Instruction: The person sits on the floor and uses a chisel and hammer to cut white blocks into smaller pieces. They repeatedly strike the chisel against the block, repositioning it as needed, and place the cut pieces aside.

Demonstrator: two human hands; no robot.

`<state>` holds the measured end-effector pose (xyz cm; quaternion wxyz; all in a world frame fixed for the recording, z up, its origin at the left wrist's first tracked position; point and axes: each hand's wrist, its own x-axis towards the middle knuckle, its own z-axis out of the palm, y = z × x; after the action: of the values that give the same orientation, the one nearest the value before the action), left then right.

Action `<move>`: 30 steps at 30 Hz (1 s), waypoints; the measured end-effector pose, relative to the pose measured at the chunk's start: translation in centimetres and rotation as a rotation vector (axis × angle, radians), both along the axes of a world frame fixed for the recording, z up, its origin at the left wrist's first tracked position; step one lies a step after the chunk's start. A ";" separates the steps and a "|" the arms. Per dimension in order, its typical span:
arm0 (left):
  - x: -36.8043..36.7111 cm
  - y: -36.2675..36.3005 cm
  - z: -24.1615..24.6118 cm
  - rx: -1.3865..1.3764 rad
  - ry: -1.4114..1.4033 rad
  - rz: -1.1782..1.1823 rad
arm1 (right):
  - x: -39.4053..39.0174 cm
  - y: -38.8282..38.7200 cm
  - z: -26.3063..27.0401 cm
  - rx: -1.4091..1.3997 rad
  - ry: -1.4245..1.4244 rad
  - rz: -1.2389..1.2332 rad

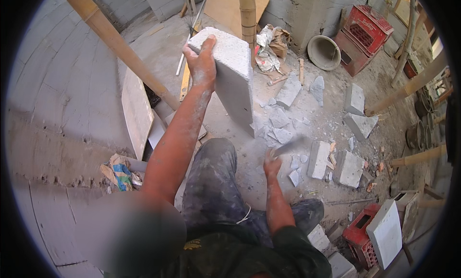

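Observation:
A large light grey masonry block (232, 83) stands on edge on the dusty floor, tilted. My left hand (203, 62) grips its upper end, the thumb lying over the rough top face. Lower and to the right, my right hand (272, 163) is closed around the handle end of a flat-bladed tool (293, 145); motion blurs the blade, so its exact kind cannot be told. The blade is apart from the block, to the right of its lower corner. Broken block chips (281, 134) lie beyond the blade.
Cut block pieces (318, 159) and rubble lie to the right. Bamboo poles (248, 22) rise ahead and at both sides. Red crates (367, 29) and a round bowl (324, 53) stand at the back right; another red crate (362, 224) is low right. Boards (135, 112) lean at left.

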<state>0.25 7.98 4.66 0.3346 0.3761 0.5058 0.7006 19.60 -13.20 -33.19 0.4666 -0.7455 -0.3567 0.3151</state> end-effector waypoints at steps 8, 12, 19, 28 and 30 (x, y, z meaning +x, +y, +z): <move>0.2 -0.1 0.3 -0.026 0.011 -0.006 | -0.1 0.6 -0.6 0.032 -0.102 0.088; 0.7 -0.1 0.2 0.033 0.002 -0.011 | 2.0 1.3 7.2 0.158 -0.102 0.091; 0.3 0.2 -0.4 0.001 0.006 -0.010 | 4.4 4.9 23.3 0.377 0.007 0.083; 0.1 0.6 -0.1 -0.010 -0.026 -0.048 | -0.1 0.6 14.1 0.161 0.073 0.105; 1.1 -0.1 0.3 -0.032 -0.052 -0.075 | -0.6 -2.2 2.2 -0.337 0.009 0.374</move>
<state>1.40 7.92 4.93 0.3797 0.3713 0.4935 0.6888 19.03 -15.36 -30.98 0.2709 -0.7326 -0.4288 0.4540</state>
